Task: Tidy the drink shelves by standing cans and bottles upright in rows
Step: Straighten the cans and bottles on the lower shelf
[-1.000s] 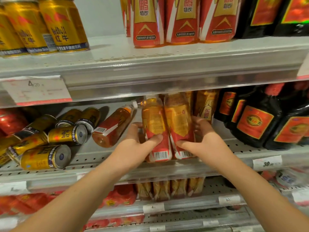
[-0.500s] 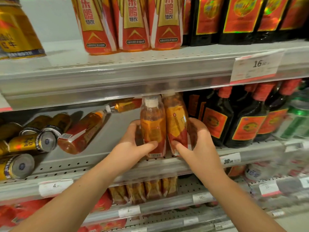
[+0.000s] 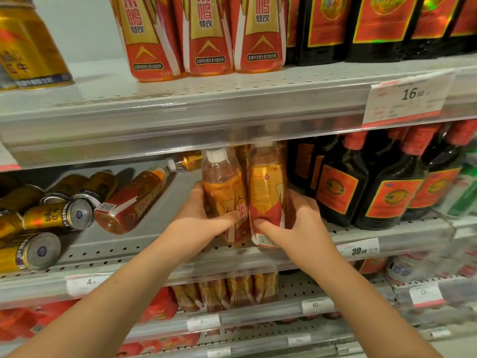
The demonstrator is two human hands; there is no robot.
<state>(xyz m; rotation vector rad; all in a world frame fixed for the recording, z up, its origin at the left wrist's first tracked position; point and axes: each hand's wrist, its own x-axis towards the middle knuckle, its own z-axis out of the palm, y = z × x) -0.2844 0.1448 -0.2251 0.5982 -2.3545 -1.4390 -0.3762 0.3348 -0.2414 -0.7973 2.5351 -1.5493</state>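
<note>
Two orange drink bottles stand upright side by side on the middle shelf (image 3: 144,248). My left hand (image 3: 204,218) grips the left bottle (image 3: 222,187), which has a white cap. My right hand (image 3: 296,223) grips the right bottle (image 3: 267,187), thumb across its red label. To the left, another orange bottle (image 3: 131,202) lies on its side, and a second fallen bottle (image 3: 184,162) lies behind it. Several gold cans (image 3: 59,215) lie toppled at the far left of the same shelf.
Dark bottles with red labels (image 3: 384,187) stand right beside my right hand. The shelf above carries upright orange bottles (image 3: 206,37), a gold can (image 3: 28,52) and dark bottles. A price tag (image 3: 407,99) hangs on the upper rail. Lower shelves hold more drinks.
Both hands have kept their grip on the two upright bottles and carried them rightward, up against the dark bottles. The view has shifted right, so the fallen cans sit further left.
</note>
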